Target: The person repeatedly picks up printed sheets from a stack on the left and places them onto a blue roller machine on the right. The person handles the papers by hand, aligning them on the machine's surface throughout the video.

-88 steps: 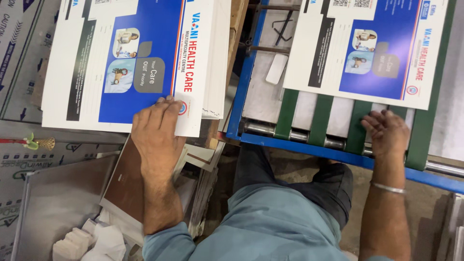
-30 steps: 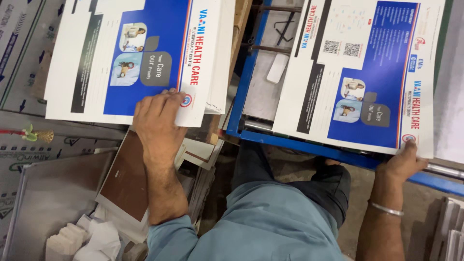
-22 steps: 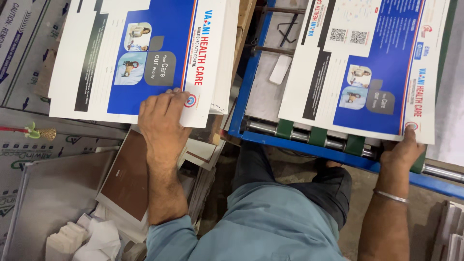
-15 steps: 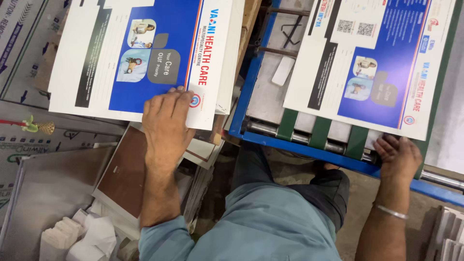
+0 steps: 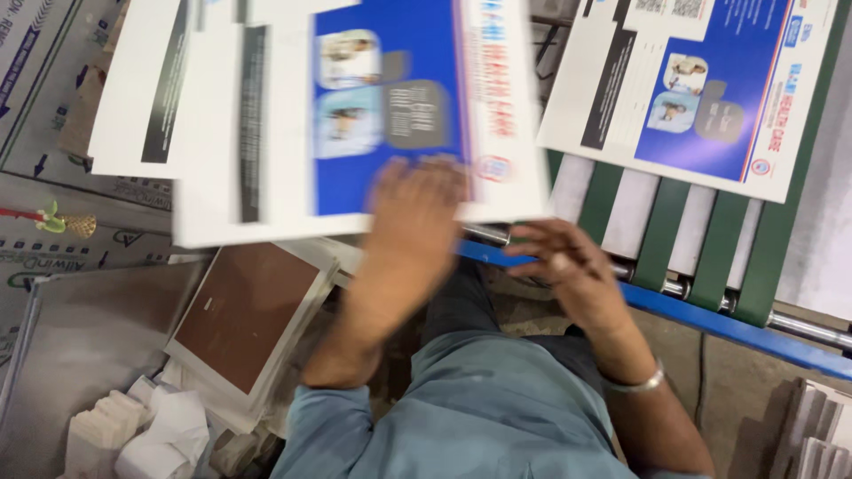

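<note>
Two hands at a printed carton sheet over the conveyor's near edge.
The left hand point(image 5: 417, 208) lies on the blurred blue-and-white sheet point(image 5: 355, 124), fingers point(image 5: 426, 173) spread flat, gripping nothing. The right hand point(image 5: 568, 266) hovers just below the sheet's corner, fingers loosely curled and empty, above the blue rail point(image 5: 737, 328).

A blurred white-and-blue flat carton sheet point(image 5: 355, 124) lies left; a matching sheet point(image 5: 701, 89) rests on green belts point(image 5: 661, 235) right.
</note>
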